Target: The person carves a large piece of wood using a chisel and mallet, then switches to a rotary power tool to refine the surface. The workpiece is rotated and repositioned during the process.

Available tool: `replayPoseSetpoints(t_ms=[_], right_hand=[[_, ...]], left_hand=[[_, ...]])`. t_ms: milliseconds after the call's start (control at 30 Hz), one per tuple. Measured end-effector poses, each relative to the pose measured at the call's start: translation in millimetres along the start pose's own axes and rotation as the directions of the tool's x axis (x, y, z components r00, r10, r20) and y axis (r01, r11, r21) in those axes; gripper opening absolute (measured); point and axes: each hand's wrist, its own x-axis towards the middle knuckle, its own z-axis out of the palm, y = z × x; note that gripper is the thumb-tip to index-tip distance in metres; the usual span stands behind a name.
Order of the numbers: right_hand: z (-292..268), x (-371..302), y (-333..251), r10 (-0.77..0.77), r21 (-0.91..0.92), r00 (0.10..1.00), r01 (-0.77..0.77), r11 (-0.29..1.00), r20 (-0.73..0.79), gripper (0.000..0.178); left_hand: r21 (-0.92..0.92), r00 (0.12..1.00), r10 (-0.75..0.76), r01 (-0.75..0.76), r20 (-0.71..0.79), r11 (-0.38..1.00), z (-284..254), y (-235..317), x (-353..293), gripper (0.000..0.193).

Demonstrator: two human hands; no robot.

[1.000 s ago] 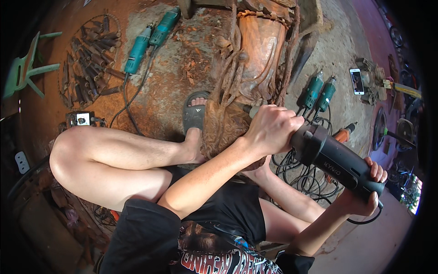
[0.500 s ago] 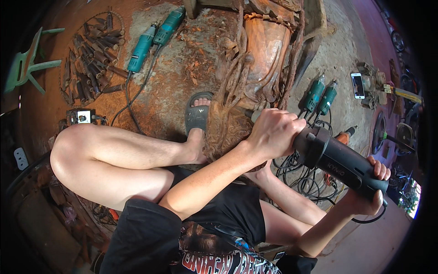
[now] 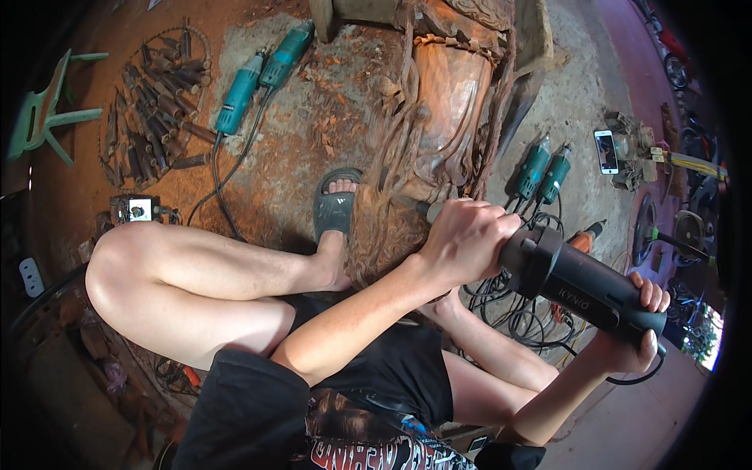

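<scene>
I hold a long black corded power tool (image 3: pixel 591 298) across the right of my lap. My left hand (image 3: pixel 474 235) is wrapped round its front end, and my right hand (image 3: pixel 636 333) grips the rear body where the cord comes out. Its tip points left at the brown carved wood piece (image 3: pixel 392 227), which stands between my feet. My left fingers partly cover the tip, so I cannot tell whether it touches the wood. Smooth orange-brown wood (image 3: pixel 454 102) shows higher on the carving, with rough, deeply cut folds around it.
Two teal die grinders (image 3: pixel 239 92) lie on the floor at left, by many carving bits (image 3: pixel 160 117). Two more teal grinders (image 3: pixel 533 168) lie at right, above tangled black cords (image 3: pixel 517 313). A phone (image 3: pixel 605 152) leans farther right. A green plastic chair (image 3: pixel 47 117) stands far left.
The whole view has shifted slightly, so the floor things sit a little further left. Both hands keep the same hold on the power tool, its tip still toward the carving.
</scene>
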Motion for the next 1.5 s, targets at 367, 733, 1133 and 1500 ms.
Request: replayPoseSetpoints(t_ms=[367, 733, 1133, 1500], right_hand=[[3, -1, 1, -0.002, 0.012, 1.0, 0.001, 1.0, 0.014, 0.047], [8, -3, -3, 0.001, 0.024, 1.0, -0.001, 1.0, 0.015, 0.047], [7, -4, -1, -0.004, 0.016, 1.0, 0.003, 1.0, 0.009, 0.047], [3, -5, 2, -0.044, 0.04, 0.999, 0.045, 0.998, -0.024, 0.047]], left_hand=[[0.014, 1.0, -0.006, 0.006, 0.006, 1.0, -2, 0, -2, 0.021], [0.011, 1.0, 0.003, -0.003, -0.026, 1.0, -2, 3, -3, 0.023], [0.023, 1.0, 0.006, -0.006, -0.026, 1.0, -5, 4, -4, 0.024], [0.046, 1.0, 0.015, -0.014, -0.026, 0.999, -6, 4, -4, 0.022]])
